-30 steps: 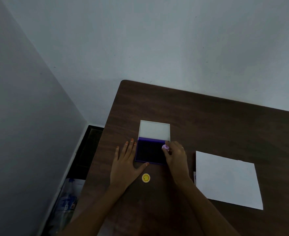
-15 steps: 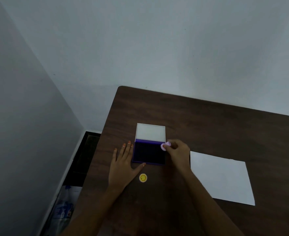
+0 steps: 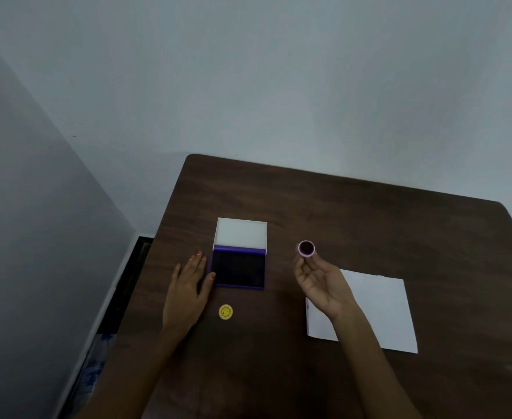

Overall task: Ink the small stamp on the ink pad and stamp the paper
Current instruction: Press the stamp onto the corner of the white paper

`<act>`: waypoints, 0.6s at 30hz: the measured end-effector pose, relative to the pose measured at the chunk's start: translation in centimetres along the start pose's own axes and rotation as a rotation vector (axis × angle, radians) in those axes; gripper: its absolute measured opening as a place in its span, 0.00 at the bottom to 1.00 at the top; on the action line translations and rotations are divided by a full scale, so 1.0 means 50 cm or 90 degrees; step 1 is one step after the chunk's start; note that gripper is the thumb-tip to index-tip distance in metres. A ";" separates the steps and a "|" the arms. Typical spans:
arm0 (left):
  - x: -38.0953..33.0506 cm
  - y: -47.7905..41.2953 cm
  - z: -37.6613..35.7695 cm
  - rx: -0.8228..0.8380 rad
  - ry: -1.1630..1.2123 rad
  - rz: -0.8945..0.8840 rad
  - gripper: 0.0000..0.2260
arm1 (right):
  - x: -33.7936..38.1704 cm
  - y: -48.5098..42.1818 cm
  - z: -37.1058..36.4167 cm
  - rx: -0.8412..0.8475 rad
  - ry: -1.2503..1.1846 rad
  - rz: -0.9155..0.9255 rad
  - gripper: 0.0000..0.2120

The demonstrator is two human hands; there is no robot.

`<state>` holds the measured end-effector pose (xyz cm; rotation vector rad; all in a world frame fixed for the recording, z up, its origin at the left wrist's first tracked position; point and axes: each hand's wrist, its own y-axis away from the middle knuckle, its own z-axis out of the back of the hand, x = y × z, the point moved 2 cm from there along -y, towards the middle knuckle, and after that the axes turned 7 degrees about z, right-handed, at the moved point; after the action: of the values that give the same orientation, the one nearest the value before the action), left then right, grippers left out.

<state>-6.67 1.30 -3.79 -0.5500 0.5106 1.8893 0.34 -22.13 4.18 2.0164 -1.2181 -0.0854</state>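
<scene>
A small round pink stamp [image 3: 306, 247] is pinched at the fingertips of my right hand [image 3: 321, 282], held in the air with its dark inked face turned up toward me. It hovers between the ink pad and the white paper [image 3: 378, 309]. The purple ink pad [image 3: 239, 270] lies open on the brown table [image 3: 369, 219], its white lid [image 3: 241, 234] folded back behind it. My left hand [image 3: 188, 288] rests flat on the table against the pad's left edge, thumb touching its near corner.
A small yellow round smiley cap [image 3: 225, 312] lies on the table just in front of the pad. The table's left edge drops to a dark floor gap with a plastic bag [image 3: 93, 370] below. Grey walls stand behind and to the left.
My right hand has lifted the stamp off the pad's right edge, carried it rightward and turned its inked face upward. The left hand has stayed beside the pad.
</scene>
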 end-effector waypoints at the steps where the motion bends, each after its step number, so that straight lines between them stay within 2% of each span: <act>1: -0.004 0.002 0.006 -0.030 0.065 0.052 0.20 | 0.010 0.003 0.003 -0.004 0.004 0.013 0.12; 3: -0.023 0.009 0.013 -0.095 0.166 0.141 0.18 | 0.042 0.011 0.015 -0.019 0.016 0.062 0.10; 5: -0.071 0.019 0.006 -0.135 0.145 0.092 0.16 | 0.085 0.021 0.035 -0.041 0.003 0.120 0.10; 7: -0.136 0.039 -0.026 -0.075 0.138 -0.010 0.16 | 0.128 0.033 0.058 -0.063 -0.017 0.157 0.07; 11: -0.251 0.109 -0.134 0.140 0.132 -0.143 0.21 | 0.184 0.051 0.103 -0.090 -0.023 0.182 0.05; 15: -0.293 0.151 -0.227 0.181 0.008 -0.191 0.31 | 0.206 0.057 0.135 -0.100 -0.004 0.174 0.06; 18: -0.297 0.163 -0.258 0.177 -0.074 -0.186 0.34 | 0.206 0.049 0.146 -0.108 -0.008 0.147 0.05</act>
<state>-7.39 -19.95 -4.62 -0.3109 0.5725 1.5316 1.06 -34.94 3.82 1.7208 -1.3952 -0.0865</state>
